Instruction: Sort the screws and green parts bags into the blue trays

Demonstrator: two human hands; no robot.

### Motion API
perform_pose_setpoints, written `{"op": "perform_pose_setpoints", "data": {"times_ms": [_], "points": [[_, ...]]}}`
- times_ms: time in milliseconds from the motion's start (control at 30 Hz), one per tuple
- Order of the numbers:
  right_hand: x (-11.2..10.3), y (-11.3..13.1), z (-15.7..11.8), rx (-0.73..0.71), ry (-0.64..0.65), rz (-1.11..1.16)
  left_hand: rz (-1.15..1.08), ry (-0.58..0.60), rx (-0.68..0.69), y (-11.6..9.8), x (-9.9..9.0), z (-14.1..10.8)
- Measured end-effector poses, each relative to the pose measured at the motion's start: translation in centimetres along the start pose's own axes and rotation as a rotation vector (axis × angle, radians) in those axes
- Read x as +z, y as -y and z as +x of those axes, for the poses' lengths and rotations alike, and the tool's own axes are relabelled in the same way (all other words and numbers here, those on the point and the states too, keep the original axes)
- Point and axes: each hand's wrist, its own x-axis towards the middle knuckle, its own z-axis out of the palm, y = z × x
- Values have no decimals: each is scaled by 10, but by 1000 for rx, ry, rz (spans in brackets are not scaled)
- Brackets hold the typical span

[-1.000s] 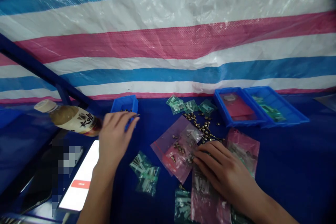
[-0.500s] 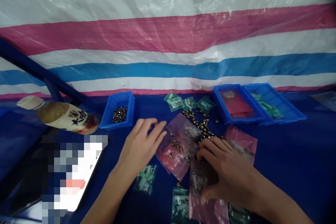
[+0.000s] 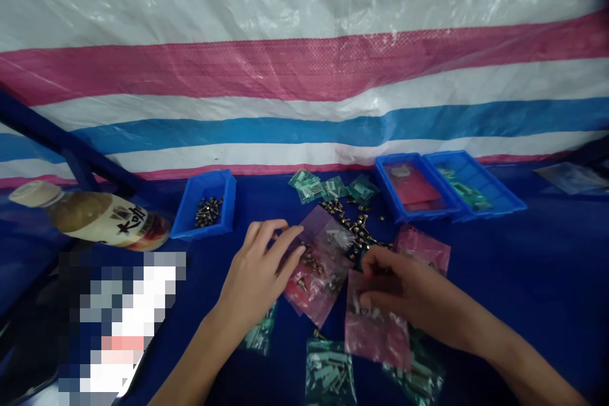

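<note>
My left hand [image 3: 259, 273] has its fingers bent and apart, the fingertips at the left edge of a pink plastic bag [image 3: 321, 295] with small screws showing on or in it. My right hand [image 3: 409, 288] curls around the upper part of a nearer pink bag [image 3: 378, 336], thumb on the bag and fingers partly hidden. Loose screws [image 3: 359, 231] lie in a heap beyond both hands. Another pink bag [image 3: 431, 250] lies behind my right hand. Green bags of small parts, one at the front [image 3: 330, 374] and one under my left wrist [image 3: 261, 333], lie nearby.
A blue bin [image 3: 227, 206] of screws stands left; two blue bins at right hold pink [image 3: 380, 181] and green packets [image 3: 511, 202]. More green packets [image 3: 334, 188] lie at the back. A bottle [image 3: 107, 219] and a blurred-out bright screen [image 3: 147, 311] are at left.
My right hand has turned and curled, and the near pink bag has shifted away from me, uncovering more of the green bags. My left hand stays by its bag. The view has shifted slightly.
</note>
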Motion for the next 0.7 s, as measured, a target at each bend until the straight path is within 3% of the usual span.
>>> {"op": "perform_pose_setpoints", "data": {"times_ms": [200, 333, 433, 567, 700], "points": [[-9, 3, 6, -10, -167, 298, -296, -6, -51, -13, -4, -2], [-3, 10, 5, -29, -191, 535, -646, 193, -89, -29, -7, -5], [7, 10, 4, -82, -219, 655, -865, 298, -214, -35, -5, -7], [14, 11, 3, -117, -242, 669, -1100, 358, -407, -36, 0, -6], [11, 13, 0, -117, -281, 527, -1131, 314, -489, -36, 1, -3]]}}
